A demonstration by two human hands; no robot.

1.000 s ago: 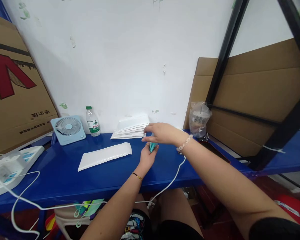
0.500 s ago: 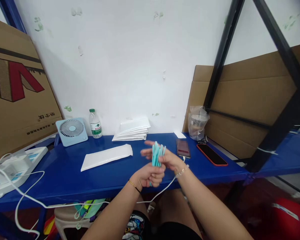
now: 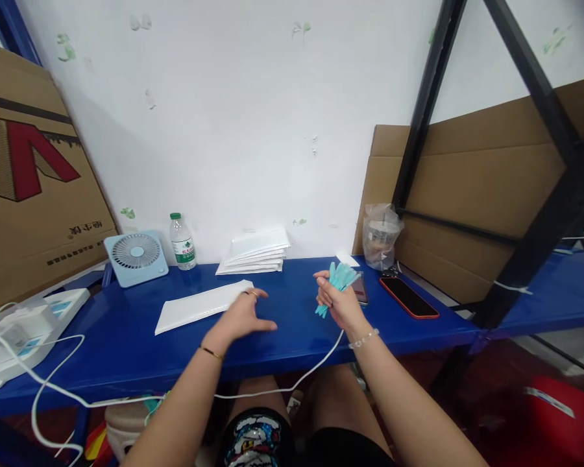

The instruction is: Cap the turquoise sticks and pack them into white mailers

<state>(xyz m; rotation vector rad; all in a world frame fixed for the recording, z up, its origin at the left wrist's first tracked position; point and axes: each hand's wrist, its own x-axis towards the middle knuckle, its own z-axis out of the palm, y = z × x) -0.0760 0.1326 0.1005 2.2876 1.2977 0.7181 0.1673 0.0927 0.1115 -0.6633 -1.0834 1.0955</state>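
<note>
A bundle of thin light-teal sticks with wider, flat ends point(image 3: 342, 275) is gripped in my right hand point(image 3: 337, 301), fanned out above the fist. Their exact kind cannot be made out. My left hand point(image 3: 243, 314) is open with nothing in it, thumb and fingers apart, over the right end of a long white packet point(image 3: 194, 309). That packet lies flat on the blue table point(image 3: 292, 324); whether the fingers touch it is unclear. Behind my right hand, a phone point(image 3: 361, 288) on a white cable is partly hidden.
Against the wall are a stack of white packets point(image 3: 253, 253), a water bottle point(image 3: 183, 243) and a light-blue fan point(image 3: 136, 258). A power strip point(image 3: 34, 334) sits left. On the right are a red-edged phone point(image 3: 409, 297) and a bagged cup point(image 3: 381, 239). A white cable point(image 3: 292, 389) hangs across the front.
My left hand has let go of the teal bundle, opened and moved left to the white packet. The bundle has moved right, now in my right hand alone.
</note>
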